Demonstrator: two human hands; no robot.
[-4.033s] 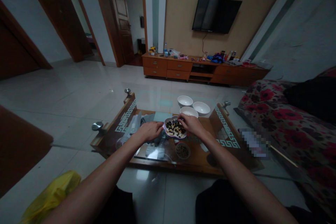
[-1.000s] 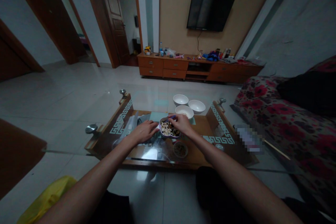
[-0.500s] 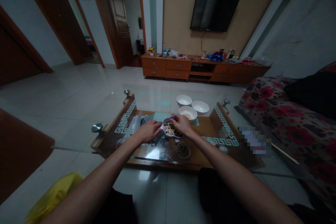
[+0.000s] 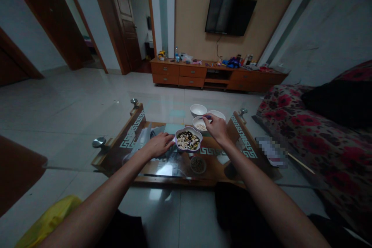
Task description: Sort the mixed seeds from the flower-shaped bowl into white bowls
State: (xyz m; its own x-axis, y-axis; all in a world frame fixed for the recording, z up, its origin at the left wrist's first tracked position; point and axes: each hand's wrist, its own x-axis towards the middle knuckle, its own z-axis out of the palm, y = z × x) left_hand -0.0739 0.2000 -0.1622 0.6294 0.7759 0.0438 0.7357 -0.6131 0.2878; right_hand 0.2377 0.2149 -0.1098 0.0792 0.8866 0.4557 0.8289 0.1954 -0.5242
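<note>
Your left hand (image 4: 158, 144) lies on the glass tabletop (image 4: 162, 113), palm down. Its grip is apart, the fingers are loosely spread and they clamp nothing. The fingertips reach the left side of the lobed bowl (image 4: 188, 140); I cannot tell whether they touch its rim or only lie just beside it. This bowl stands in the middle of the tabletop, directly in front of you, and it is filled with mixed dark and pale beans.

Your right hand (image 4: 216, 126) is further from you, over the right edge of the white bowl (image 4: 199, 124), which stands just behind the lobed bowl and has a few pale pieces in the bottom. The grip of this hand is together: thumb and fingertips are pinched above the bowl. A small purplish thing shows at the fingertips, but it is too small to say what it is.

Two more white bowls stand behind – the far bowl (image 4: 198, 109) to the left, and the right bowl (image 4: 219, 114), which is partly hidden by your right hand. Under the glass, on the wooden shelf, a small round dish (image 4: 198, 164) with dark content sits near you.

A flowered sofa (image 4: 302, 131) is at your right, a yellow bag (image 4: 49, 219) lies on the floor by your left arm, and a dark television (image 4: 230, 14) hangs on the far wall above a low wooden cabinet (image 4: 197, 76).
</note>
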